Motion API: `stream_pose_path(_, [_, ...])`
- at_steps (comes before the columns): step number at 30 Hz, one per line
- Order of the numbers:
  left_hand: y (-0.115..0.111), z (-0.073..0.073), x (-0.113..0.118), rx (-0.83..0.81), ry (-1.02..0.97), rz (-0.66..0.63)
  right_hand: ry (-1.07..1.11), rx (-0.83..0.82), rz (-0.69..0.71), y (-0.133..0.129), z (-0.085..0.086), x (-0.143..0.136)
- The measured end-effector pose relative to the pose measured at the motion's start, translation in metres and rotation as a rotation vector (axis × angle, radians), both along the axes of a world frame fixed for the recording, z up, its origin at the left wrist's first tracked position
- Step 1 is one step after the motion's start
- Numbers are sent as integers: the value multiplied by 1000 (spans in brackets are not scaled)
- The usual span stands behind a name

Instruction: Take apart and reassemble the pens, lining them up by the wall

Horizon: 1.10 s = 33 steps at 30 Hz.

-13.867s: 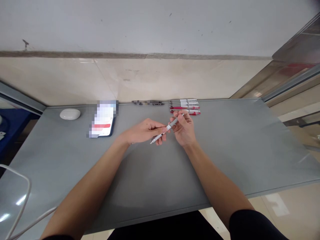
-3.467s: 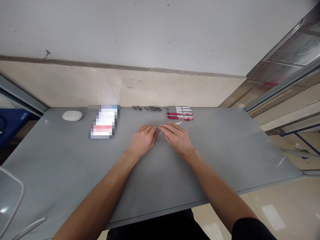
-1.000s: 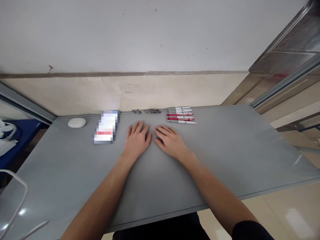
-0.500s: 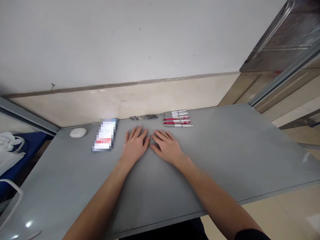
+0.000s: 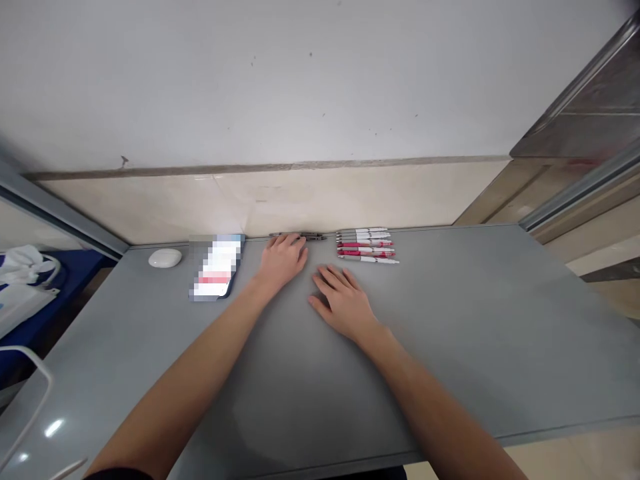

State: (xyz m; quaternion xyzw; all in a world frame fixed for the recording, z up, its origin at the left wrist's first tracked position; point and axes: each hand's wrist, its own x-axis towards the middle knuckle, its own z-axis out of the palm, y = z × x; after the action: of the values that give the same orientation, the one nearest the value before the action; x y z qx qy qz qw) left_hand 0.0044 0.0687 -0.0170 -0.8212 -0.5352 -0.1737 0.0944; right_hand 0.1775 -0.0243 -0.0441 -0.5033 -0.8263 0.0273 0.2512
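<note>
My left hand [image 5: 283,259] reaches to the back of the grey table [image 5: 450,320], its fingertips over the dark pens [image 5: 314,237] lying along the wall. Those fingers are apart, bent slightly down, and partly cover the pens. Flat on the table rests my right hand [image 5: 344,301], fingers spread and holding nothing. Just beyond it lies a row of several white, grey and red pens [image 5: 366,245], side by side. A phone [image 5: 216,267] with a blurred screen is left of my left hand.
A white oval case [image 5: 165,258] sits at the back left. The wall [image 5: 320,197] borders the table's back edge. White bags [image 5: 25,287] rest on a blue surface at far left, and a white cable [image 5: 43,373] curves at the lower left.
My left hand has moved forward to the dark pens at the wall. My right hand stays spread on the table. The camera view has shifted slightly.
</note>
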Motion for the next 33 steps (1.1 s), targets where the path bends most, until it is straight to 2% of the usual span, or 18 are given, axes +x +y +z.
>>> stream_pose_path(12, [18, -5, 3, -19, 94, 14, -40, -38, 8, -1, 3, 2])
stream_pose_path(21, [21, -9, 0, -9, 61, -25, -68, -52, 7, -1, 6, 3])
stream_pose_path(28, [6, -2, -1, 13, -42, -31, -52, -60, 10, -2, 7, 4])
stream_pose_path(33, [-18, 6, 3, -42, -291, -48, -46, -57, 7, -1, 6, 4])
